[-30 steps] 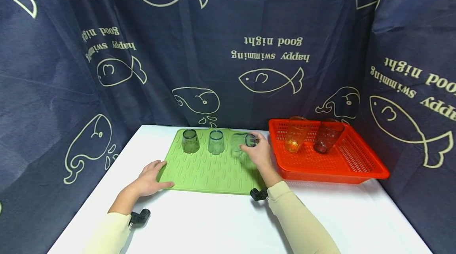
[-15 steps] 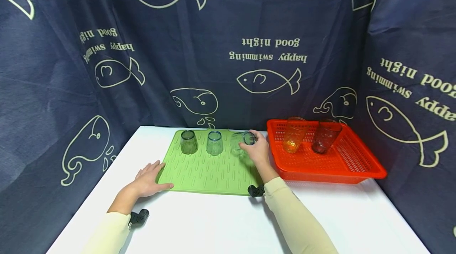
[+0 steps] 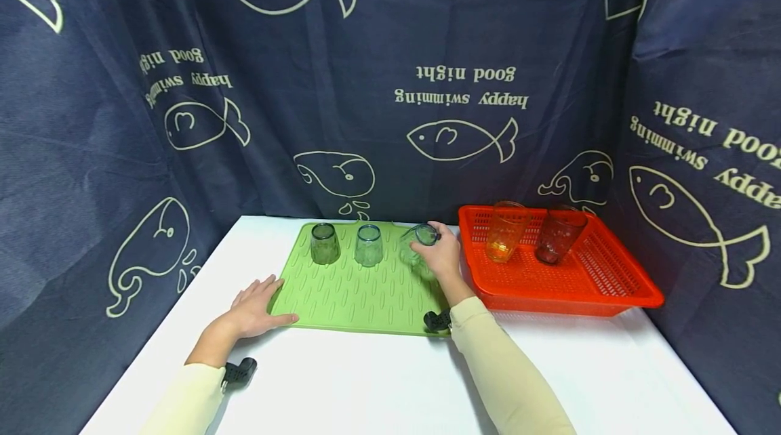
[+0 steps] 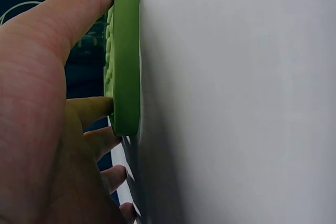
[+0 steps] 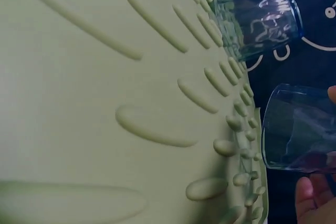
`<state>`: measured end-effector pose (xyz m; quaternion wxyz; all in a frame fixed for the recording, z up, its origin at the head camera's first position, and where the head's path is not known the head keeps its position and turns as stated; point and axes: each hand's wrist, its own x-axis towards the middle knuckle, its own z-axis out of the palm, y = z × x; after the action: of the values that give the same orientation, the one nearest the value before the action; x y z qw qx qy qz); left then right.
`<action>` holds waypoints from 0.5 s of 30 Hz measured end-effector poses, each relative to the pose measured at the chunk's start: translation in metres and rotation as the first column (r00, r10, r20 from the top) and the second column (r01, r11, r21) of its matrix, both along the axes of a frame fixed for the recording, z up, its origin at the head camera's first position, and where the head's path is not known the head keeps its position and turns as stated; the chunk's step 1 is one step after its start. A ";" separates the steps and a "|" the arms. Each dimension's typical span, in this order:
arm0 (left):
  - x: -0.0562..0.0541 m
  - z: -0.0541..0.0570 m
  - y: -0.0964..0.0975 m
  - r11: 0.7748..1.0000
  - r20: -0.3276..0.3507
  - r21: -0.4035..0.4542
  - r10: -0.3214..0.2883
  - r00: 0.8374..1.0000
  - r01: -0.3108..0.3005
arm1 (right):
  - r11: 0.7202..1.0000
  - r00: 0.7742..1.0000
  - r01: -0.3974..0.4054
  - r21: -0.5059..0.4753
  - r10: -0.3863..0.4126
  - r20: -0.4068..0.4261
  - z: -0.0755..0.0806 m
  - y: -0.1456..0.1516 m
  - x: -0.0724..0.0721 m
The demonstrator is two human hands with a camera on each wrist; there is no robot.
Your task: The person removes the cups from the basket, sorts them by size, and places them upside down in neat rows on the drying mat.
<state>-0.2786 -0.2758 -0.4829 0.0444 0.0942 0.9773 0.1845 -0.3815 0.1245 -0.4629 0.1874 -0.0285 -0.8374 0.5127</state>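
My right hand [image 3: 444,257] grips a clear glass [image 3: 410,244] by its blue-ringed end, over the back right of the green ribbed mat [image 3: 360,303]. The glass leans, ringed end up and to the right; in the right wrist view its other end [image 5: 275,129] faces the mat. Left of it, a pale blue glass [image 3: 369,246] and a grey-green glass [image 3: 325,245] stand on the mat in a row, narrower ends up. My left hand [image 3: 251,312] rests at the mat's front left corner, fingers spread along the side, thumb [image 4: 79,9] over the front edge.
A red plastic basket [image 3: 549,301] stands right of the mat, close by my right hand. Inside lean an amber glass [image 3: 504,235] and a dark red glass [image 3: 556,238]. Dark blue curtains [image 3: 366,83] with fish drawings enclose the white table [image 3: 342,381] behind and at both sides.
The clear glass in my right hand has turned from lying nearly sideways to a more upright lean, its far end dipping toward the mat. My left hand stays in place.
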 end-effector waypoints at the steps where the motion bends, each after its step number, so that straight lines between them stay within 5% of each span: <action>1: 0.000 -0.001 0.000 1.000 0.002 0.004 0.002 1.000 -0.002 | 1.000 1.000 0.002 0.001 -0.002 -0.005 -0.001 0.001 -0.001; 15: -0.002 -0.003 -0.001 1.000 -0.015 0.003 -0.002 1.000 0.002 | 1.000 0.998 -0.005 0.006 0.004 0.060 -0.008 0.007 -0.009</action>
<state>-0.2811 -0.2767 -0.4864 0.0372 0.0968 0.9773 0.1850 -0.3909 0.1312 -0.4705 0.1611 -0.0414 -0.8444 0.5093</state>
